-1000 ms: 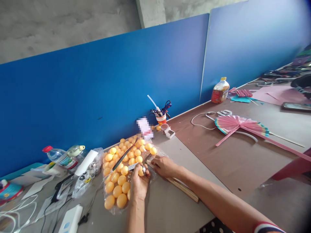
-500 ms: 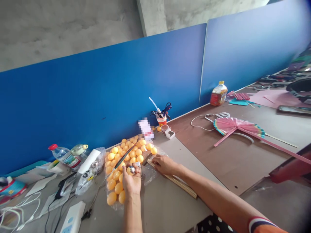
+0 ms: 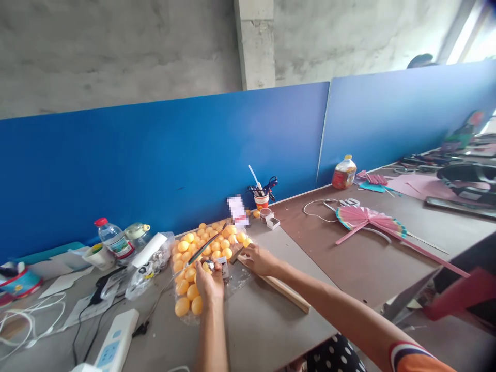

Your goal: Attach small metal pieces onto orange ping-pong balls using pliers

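Note:
My left hand point(image 3: 211, 287) is palm up, its fingers curled around an orange ball with a silvery patch point(image 3: 208, 266). A small pale box point(image 3: 223, 267) shows beside those fingertips; whether they touch it I cannot tell. Under and behind this hand lies a clear bag of orange balls point(image 3: 182, 306), crossed by a dark, thin corded tool point(image 3: 207, 247). Right of the bag, my right hand point(image 3: 259, 259) has its fingers bent over the far end of a wooden bar point(image 3: 289, 294) lying on the table. A dark piece point(image 3: 236, 255) sticks out by those fingertips.
Left are a power strip point(image 3: 116, 338), white cables point(image 3: 33, 330), a red-capped bottle point(image 3: 116, 240) and plastic bags. A cup of tools point(image 3: 261, 200) and a small open box point(image 3: 273, 222) stand by the blue partition point(image 3: 155, 165). A pink paper fan point(image 3: 370, 222) lies right.
The camera view has tilted up, showing more wall. My left hand has turned a little, and the small pale box shows more plainly beside it. My right hand stays at the bar.

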A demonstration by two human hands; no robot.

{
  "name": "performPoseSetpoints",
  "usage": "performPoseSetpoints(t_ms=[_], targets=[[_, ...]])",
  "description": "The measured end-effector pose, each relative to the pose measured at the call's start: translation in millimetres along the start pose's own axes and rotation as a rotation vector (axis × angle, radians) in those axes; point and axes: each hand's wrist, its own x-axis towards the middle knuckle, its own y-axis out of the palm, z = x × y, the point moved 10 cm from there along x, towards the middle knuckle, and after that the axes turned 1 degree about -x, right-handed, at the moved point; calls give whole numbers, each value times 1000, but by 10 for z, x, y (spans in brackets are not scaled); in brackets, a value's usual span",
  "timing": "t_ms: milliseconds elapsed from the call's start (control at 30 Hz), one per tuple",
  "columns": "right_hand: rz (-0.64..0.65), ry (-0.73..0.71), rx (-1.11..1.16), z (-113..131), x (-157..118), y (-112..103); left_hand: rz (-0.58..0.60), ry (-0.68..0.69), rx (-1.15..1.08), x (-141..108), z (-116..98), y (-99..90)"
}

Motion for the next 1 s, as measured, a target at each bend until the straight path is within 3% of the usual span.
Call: performPoseSetpoints(t_ms=[100, 267, 400, 633, 700, 867, 1000], targets=[[68, -100, 37, 273, -47, 149, -10, 11, 0, -13, -10, -1], [98, -89, -64, 463, -103, 480, -24, -6, 27, -7, 16, 6], [121, 39, -197, 401, -73, 657, -46, -6, 50, -24, 37, 3], [91, 49, -228, 430, -79, 682, -28, -1, 76, -89, 58, 37], [44, 33, -190, 416, -102, 660, -28, 11, 82, -98, 56, 42], [-283, 49, 160, 251, -132, 425, 26, 58, 138, -103, 67, 77], [-283, 212, 456, 39, -140, 486, 48, 65, 179, -65, 127, 11]])
